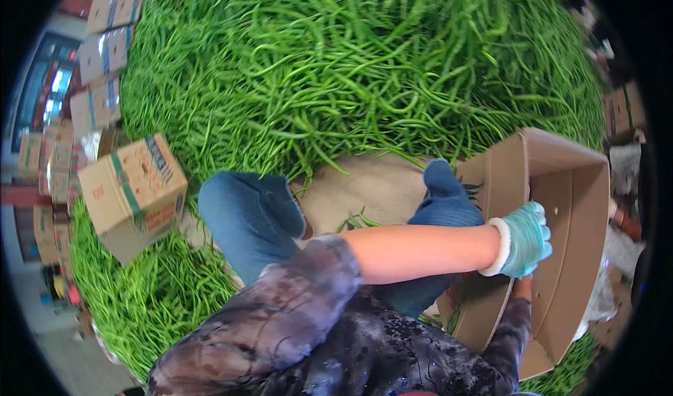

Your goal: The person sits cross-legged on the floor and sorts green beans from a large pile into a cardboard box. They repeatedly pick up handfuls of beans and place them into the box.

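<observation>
An open, bare cardboard box point(565, 243) stands tilted at my right side, its inside facing up. My left arm reaches across my body. My left hand point(527, 238), in a green knit glove with a white cuff, is closed over the edge of the box's near wall or flap. My right forearm point(521, 291) comes up inside the box, just below the left glove. That glove hides most of my right hand, so its grip does not show. In front of me lies a large heap of long green chili peppers point(357, 65).
A taped, printed carton point(134, 191) sits on peppers at left. More cartons point(102, 54) are stacked behind it. My bent knees point(247, 217) flank a bare patch of floor point(368, 185) with a few loose peppers. Clear plastic point(602, 296) lies beyond the open box.
</observation>
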Motion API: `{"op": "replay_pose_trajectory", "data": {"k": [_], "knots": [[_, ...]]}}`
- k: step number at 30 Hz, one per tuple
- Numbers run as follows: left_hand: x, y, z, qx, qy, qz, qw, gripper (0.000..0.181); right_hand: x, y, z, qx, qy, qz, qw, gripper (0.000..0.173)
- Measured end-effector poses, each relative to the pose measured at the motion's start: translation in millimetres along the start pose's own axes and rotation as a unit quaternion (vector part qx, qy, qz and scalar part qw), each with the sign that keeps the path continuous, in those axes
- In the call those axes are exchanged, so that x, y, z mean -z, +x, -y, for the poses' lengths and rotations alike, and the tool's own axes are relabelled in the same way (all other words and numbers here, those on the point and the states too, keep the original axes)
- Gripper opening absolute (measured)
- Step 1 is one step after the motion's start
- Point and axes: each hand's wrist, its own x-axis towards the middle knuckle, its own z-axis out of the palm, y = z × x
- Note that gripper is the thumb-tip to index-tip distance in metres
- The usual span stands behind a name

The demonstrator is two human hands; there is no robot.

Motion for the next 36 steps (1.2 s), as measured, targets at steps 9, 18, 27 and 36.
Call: {"op": "replay_pose_trajectory", "data": {"k": [9,18,27,36], "knots": [[25.1,-225.0,92.9,0.170,-0.072,-0.352,0.918,0.022,198.9,15.3,31.9,0.041,0.456,-0.216,0.862,0.035],[87.9,-407.9,268.1,0.540,0.051,-0.509,0.669,0.040,242.7,-6.5,425.1,0.316,0.288,0.021,0.904,0.027],[171.1,-409.7,273.0,0.395,0.259,-0.198,0.859,0.017,120.7,107.9,639.5,0.529,0.028,-0.218,0.819,0.060],[192.6,-483.7,345.2,0.714,0.087,-0.150,0.678,0.025,130.5,147.2,629.7,0.079,0.706,0.213,0.670,0.032]]}}
